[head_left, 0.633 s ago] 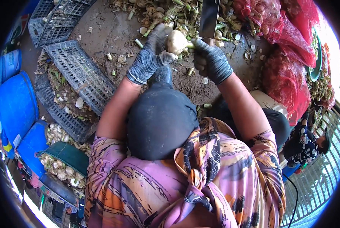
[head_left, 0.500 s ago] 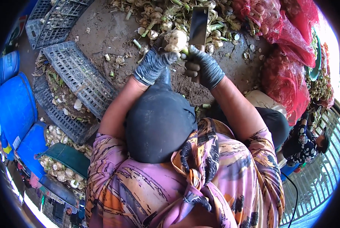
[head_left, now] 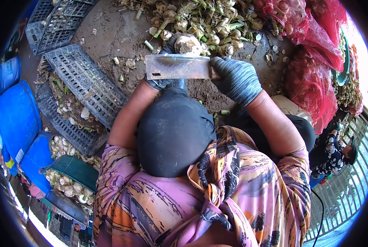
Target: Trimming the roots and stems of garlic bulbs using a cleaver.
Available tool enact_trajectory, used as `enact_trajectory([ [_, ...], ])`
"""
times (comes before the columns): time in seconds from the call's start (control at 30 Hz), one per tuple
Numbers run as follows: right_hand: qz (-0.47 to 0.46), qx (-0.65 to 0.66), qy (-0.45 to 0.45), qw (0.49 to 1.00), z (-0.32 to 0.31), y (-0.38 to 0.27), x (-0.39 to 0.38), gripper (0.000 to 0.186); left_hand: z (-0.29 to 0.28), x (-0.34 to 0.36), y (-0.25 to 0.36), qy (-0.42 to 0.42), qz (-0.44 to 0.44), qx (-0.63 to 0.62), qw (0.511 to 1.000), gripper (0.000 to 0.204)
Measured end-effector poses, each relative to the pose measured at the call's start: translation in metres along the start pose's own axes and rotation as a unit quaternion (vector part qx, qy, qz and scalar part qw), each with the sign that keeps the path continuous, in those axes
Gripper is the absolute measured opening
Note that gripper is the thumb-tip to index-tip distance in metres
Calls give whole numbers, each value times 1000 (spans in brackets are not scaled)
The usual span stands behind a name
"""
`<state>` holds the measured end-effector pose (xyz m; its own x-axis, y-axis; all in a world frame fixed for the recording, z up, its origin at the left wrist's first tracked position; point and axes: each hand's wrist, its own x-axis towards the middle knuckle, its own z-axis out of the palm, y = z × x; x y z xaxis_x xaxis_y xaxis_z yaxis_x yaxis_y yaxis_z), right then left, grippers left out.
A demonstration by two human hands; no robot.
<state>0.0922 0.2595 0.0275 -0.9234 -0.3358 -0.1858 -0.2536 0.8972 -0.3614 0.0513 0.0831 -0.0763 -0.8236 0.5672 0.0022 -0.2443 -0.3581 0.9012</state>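
My left hand (head_left: pixel 159 83), in a grey knitted glove, holds a large whitish bulb (head_left: pixel 188 44), which looks like garlic. The blade of a cleaver (head_left: pixel 178 68) crosses in front of this hand and hides most of its fingers. My gloved right hand (head_left: pixel 238 80) is closed around the cleaver's handle. The broad blade lies level, pointing left, just on the near side of the bulb. Whether blade and bulb touch, I cannot tell. Beyond my hands is a heap of similar bulbs (head_left: pixel 213 22) with green stem stubs.
Black plastic crates (head_left: pixel 85 78) lie tipped at the left, near blue barrels (head_left: pixel 15 115) and a green tub (head_left: pixel 71 171) of bulbs. Red mesh sacks (head_left: pixel 309 90) of bulbs stand at the right. Behind them, another person (head_left: pixel 334 154) crouches by a railing. Cut stems and peelings litter the ground.
The cleaver has swung from upright to level, its blade now pointing left across my left hand. My right hand has shifted right, away from the bulb's stem.
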Motion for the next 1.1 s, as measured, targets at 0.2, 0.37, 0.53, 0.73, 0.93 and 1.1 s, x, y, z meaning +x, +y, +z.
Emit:
enact_trajectory([
  [0.2, -4, -45, -53, 998, 4, 6, 4, 15, 13, -9, 20, -69, -44, -256, 963, 35],
  [0.37, -18, -46, -43, 998, 12, 20, 6, 12, 11, -12, 24, -78, -70, -99, 990, 35],
  [0.53, 211, -23, 53, 976, 32, 105, 8, 16, 14, -7, 41, -100, 26, 307, 946, 66],
  [0.73, 113, 64, 67, 989, 19, 26, -5, 29, 14, -5, 26, 74, -44, 159, 984, 67],
  [0.93, 80, 60, 4, 995, 13, -10, -9, 21, 1, -1, -13, 85, 64, 260, 960, 61],
  [1.1, 149, 62, -54, 985, 21, -19, -5, 16, 0, -6, -15, 23, 122, 537, 834, 56],
])
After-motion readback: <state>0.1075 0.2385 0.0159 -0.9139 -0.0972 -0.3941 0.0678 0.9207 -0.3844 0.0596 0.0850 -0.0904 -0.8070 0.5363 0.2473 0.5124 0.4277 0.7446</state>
